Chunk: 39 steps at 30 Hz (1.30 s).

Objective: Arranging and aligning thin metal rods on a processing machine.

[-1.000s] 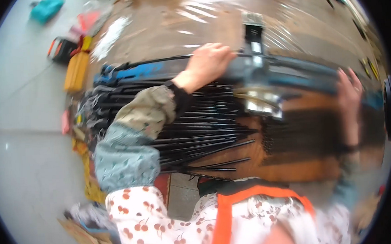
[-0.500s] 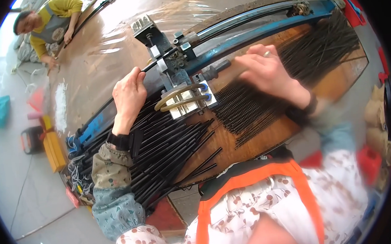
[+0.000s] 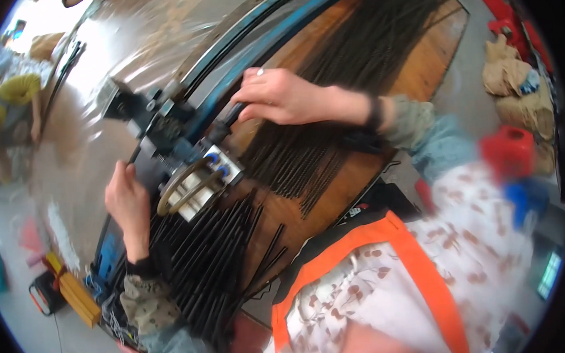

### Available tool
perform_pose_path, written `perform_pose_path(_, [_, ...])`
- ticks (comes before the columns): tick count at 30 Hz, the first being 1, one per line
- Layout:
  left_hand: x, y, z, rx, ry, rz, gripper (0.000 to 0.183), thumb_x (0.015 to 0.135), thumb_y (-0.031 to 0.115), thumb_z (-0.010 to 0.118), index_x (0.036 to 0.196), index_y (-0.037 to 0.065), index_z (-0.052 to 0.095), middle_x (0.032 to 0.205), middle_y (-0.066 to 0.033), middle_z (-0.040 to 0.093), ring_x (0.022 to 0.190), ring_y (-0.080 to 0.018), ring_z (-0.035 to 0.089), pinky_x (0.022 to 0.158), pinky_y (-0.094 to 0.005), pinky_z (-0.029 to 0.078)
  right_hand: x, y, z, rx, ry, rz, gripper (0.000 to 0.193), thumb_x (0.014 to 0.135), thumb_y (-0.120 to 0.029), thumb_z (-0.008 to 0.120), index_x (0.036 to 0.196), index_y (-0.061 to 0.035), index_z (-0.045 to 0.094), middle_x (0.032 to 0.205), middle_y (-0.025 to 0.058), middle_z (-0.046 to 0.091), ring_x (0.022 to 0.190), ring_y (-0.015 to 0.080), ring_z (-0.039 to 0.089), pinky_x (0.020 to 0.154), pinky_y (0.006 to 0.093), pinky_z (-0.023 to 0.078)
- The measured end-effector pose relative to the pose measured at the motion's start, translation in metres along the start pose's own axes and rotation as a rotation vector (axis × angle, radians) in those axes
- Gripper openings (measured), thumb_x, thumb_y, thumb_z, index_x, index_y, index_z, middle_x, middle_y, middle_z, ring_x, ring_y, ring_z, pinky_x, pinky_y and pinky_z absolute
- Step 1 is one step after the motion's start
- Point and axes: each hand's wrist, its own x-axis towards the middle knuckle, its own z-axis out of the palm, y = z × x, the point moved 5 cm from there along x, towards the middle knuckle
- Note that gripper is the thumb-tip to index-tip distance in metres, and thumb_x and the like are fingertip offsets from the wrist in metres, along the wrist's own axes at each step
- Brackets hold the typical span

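A bench fixture (image 3: 169, 128) of dark metal, with a pale clamp block (image 3: 196, 193) and looped hoses, stands in the middle. My left hand (image 3: 127, 202) is closed at its left side, its fingertips pinching a thin black tube (image 3: 136, 153) that runs to the fixture. To the right, the fingers of my right hand (image 3: 284, 97) close around the dark cylindrical handle (image 3: 233, 115) sticking out of it. Black tubes (image 3: 203, 259) lie in a loose pile below the fixture. Many thin dark coiled rods (image 3: 330, 102) spread over the bench at the right.
A blue rail (image 3: 274, 41) runs from the fixture toward the far right. Clear plastic sheeting (image 3: 151, 42) covers the far tabletop. Another person in a yellow top (image 3: 21, 89) works at far left. A yellow box (image 3: 80, 302) stands on the floor, left; red containers (image 3: 507, 153) are at right.
My view has swung, so the fixture sits further left. My right hand has come to the fixture's handle and closed on it. My left hand stays beside the fixture's left side.
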Motion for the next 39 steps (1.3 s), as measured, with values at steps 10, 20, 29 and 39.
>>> perform_pose_path(10, [-0.001,-0.008,0.011,0.072,-0.025,0.004,0.011,0.096,0.015,0.055,0.088,0.007,0.056,0.077,-0.0189,0.061,0.076,-0.0404,0.059,0.065,-0.0484,0.045,0.009,0.004,0.013,0.077,-0.048,-0.028,0.025,0.089,-0.023,0.07,0.105,-0.0045,0.068,0.082,0.0109,0.064,0.084,0.0281,0.062,0.074,0.039,0.05])
perform_pose_path(20, [-0.004,-0.144,0.005,0.341,0.163,0.429,0.017,0.092,0.009,0.058,0.108,0.01,0.064,0.099,-0.0101,0.067,0.092,-0.0303,0.064,0.081,-0.0425,0.051,-0.138,-0.006,-0.124,-0.907,-0.72,0.104,0.028,0.073,-0.025,0.072,0.09,-0.0102,0.056,0.086,0.003,0.055,0.09,0.0224,0.055,0.078,0.038,0.045])
perform_pose_path(29, [-0.044,-0.069,-0.055,0.387,0.045,0.068,0.023,0.093,0.018,0.061,0.115,0.016,0.066,0.099,-0.0068,0.066,0.09,-0.0304,0.062,0.075,-0.0443,0.045,-0.128,-0.017,-0.105,-0.702,-0.69,-0.095,0.031,0.064,-0.003,0.063,0.093,-0.0065,0.055,0.086,0.0086,0.05,0.087,0.0273,0.053,0.08,0.036,0.046])
perform_pose_path(39, [-0.178,0.062,-0.03,0.158,-0.321,0.048,0.018,0.083,0.022,0.072,0.092,0.013,0.061,0.087,-0.0029,0.054,0.086,-0.0229,0.054,0.076,-0.0382,0.039,-0.072,-0.08,-0.007,-0.322,-0.594,-0.026,0.016,0.066,0.0,0.056,0.077,-0.0045,0.045,0.074,0.0142,0.052,0.073,0.0378,0.055,0.062,0.0464,0.046])
